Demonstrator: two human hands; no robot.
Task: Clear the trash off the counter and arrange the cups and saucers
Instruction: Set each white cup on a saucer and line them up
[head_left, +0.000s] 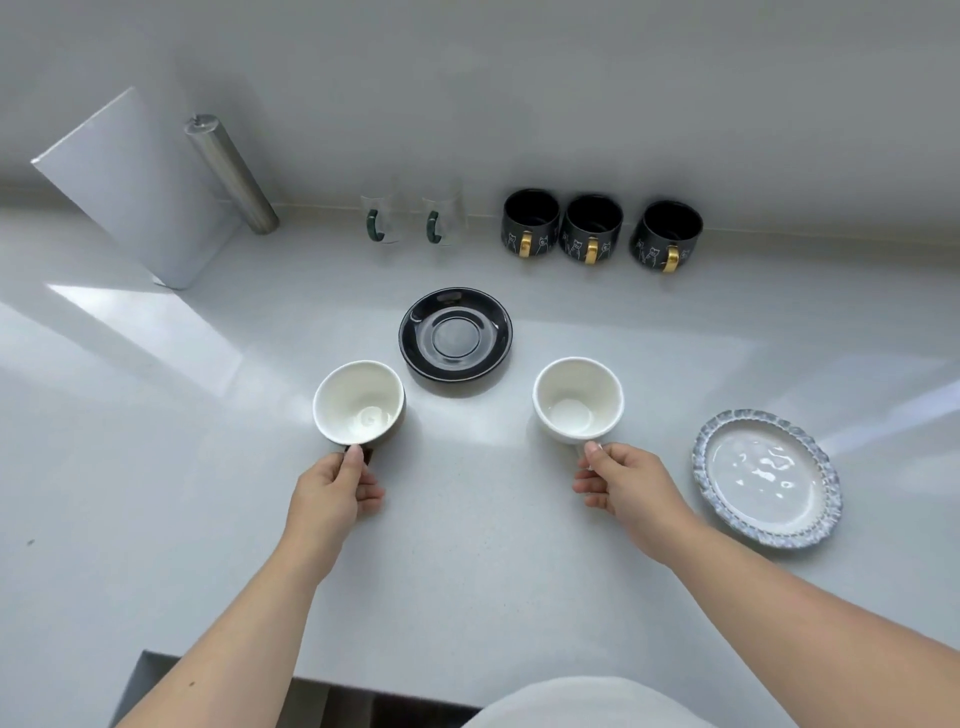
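Note:
My left hand (335, 491) grips the handle of a cup with a dark outside and white inside (358, 402), left of centre. My right hand (621, 480) pinches the handle of an all-white cup (578, 400). Both cups are upright and look empty. A black saucer (455, 332) lies between and just behind them. A white saucer with a blue-grey scalloped rim (768, 478) lies to the right of my right hand. Whether the cups rest on the counter or hover just above it I cannot tell.
Along the back wall stand two clear glass mugs with green handles (410, 221) and three black mugs with gold handles (597, 228). A white board (140, 192) and a steel cylinder (231, 174) lean at the back left. The counter's front edge (311, 670) runs below my arms.

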